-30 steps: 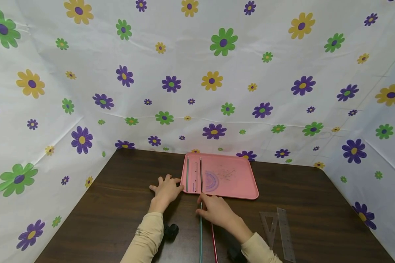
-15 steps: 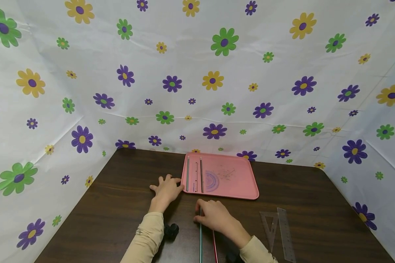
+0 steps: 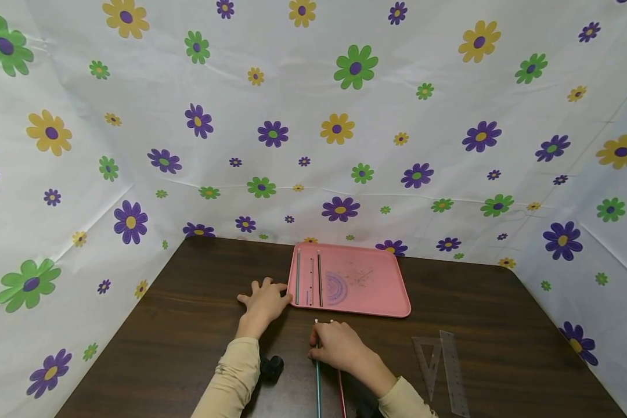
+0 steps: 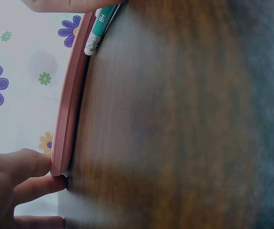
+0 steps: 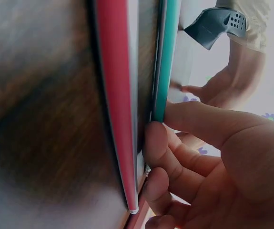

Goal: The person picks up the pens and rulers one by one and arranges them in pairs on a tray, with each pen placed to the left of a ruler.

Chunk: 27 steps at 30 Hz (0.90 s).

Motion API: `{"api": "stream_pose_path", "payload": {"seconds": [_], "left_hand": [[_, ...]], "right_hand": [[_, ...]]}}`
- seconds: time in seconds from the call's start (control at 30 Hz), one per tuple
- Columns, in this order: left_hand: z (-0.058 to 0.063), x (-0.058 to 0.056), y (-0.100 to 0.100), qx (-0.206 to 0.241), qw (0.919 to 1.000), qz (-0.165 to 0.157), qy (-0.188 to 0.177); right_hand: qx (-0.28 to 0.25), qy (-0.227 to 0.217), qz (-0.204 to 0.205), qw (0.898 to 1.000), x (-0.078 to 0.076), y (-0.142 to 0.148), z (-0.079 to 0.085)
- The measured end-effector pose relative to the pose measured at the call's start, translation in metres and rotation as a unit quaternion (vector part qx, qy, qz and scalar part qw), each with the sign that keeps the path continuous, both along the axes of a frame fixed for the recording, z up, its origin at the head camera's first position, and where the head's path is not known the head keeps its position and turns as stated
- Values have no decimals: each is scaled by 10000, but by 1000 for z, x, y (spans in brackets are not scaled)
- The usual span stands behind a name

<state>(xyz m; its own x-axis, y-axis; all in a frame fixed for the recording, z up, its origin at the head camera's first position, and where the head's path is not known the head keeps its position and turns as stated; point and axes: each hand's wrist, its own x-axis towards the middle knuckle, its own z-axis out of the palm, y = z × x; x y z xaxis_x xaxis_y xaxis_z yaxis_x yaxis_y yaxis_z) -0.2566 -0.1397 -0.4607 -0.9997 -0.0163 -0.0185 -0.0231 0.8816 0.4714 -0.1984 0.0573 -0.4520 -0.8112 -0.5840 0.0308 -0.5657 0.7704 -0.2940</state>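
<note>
- White sheeting (image 3: 376, 151) with purple, green and yellow flowers surrounds a dark wood tabletop (image 3: 198, 278).
- Right hand (image 3: 339, 347): thumb and fingertips pinch a green pencil (image 3: 319, 389) near its white-tipped end, which points toward the tray's near edge, just short of it.
- One red pencil (image 5: 116, 67) lies just right of the green one.
- Left hand (image 3: 263, 306): fingers spread, touching the near-left corner of one pink tray (image 3: 378, 290) at the tabletop's far edge.
- Tray's left half, left to right: one second green pencil (image 3: 298, 278), one clear short ruler (image 3: 310, 281), one black pencil (image 3: 320, 278), one purple-marked protractor (image 3: 337, 288).
- Toward the tabletop's near-right corner: one clear set square (image 3: 436, 354), one clear long ruler (image 3: 454, 374).
- Writing: "HB" on the pinched pencil; ruler markings are too small to read.
</note>
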Motion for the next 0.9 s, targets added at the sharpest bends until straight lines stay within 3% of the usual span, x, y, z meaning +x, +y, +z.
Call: {"api": "stream_pose_path", "payload": {"seconds": [0.9], "left_hand": [[0, 0, 0, 8, 10000, 10, -38]], "right_hand": [[-735, -408, -197, 9963, -3, 2, 0]]}}
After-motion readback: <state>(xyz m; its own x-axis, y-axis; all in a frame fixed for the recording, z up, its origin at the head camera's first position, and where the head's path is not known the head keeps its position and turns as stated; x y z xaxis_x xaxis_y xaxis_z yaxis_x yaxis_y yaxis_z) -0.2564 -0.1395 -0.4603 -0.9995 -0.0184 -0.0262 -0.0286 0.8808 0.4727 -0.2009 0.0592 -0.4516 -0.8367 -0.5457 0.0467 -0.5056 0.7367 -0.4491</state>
